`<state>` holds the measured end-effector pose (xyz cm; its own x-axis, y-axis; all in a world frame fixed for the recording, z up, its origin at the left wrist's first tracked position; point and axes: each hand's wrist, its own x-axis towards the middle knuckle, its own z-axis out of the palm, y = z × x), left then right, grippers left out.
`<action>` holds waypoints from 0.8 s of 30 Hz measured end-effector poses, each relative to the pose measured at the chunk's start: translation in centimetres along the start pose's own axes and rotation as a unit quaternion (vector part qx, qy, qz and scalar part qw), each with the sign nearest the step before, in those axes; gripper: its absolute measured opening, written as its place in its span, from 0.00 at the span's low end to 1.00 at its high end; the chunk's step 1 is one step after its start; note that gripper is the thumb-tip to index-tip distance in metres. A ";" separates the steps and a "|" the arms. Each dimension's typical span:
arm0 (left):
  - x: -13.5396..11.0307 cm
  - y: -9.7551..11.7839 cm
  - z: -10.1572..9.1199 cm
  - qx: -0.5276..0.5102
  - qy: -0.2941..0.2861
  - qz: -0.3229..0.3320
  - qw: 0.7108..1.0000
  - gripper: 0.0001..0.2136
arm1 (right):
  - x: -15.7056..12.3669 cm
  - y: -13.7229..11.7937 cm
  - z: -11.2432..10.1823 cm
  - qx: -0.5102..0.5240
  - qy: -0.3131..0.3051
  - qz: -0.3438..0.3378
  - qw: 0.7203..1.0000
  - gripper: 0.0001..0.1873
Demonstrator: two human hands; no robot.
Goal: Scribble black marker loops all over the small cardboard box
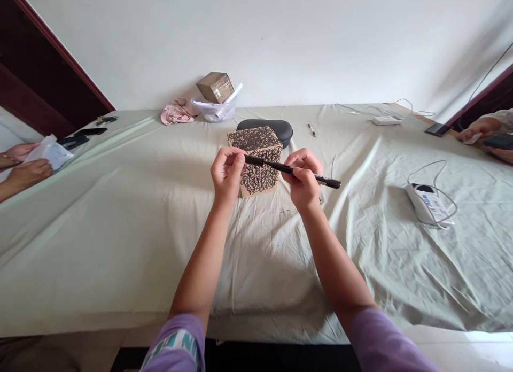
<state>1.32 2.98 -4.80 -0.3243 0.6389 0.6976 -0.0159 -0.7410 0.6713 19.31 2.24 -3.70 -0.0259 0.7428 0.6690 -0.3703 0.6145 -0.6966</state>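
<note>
Above the table, my left hand pinches a black pen cap between thumb and fingers. My right hand is closed round the barrel of a black marker pen, its narrow front end pointing at the cap. Cap and pen are in line, and I cannot tell whether the tip is still partly inside. Just behind my hands stands a cardboard box, its top and front covered with black looping scribbles. My fingers and the pen hide part of its front.
A black oval case lies behind the box, with a small pen nearby. At the back sit a pink cloth and a plastic bowl bearing a brown box. A white corded device lies right. Other people's hands show at both sides.
</note>
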 end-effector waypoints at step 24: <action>-1.3 -0.9 1.9 0.019 0.015 -0.050 0.998 0.21 | -0.3 1.0 0.9 0.018 -0.076 0.090 0.993 0.10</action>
<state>3.50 3.24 -5.87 -0.3516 0.7028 0.6185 -0.0142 -0.6646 0.7471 18.10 2.40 -4.38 -0.2343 0.7893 0.5676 -0.3791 0.4635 -0.8009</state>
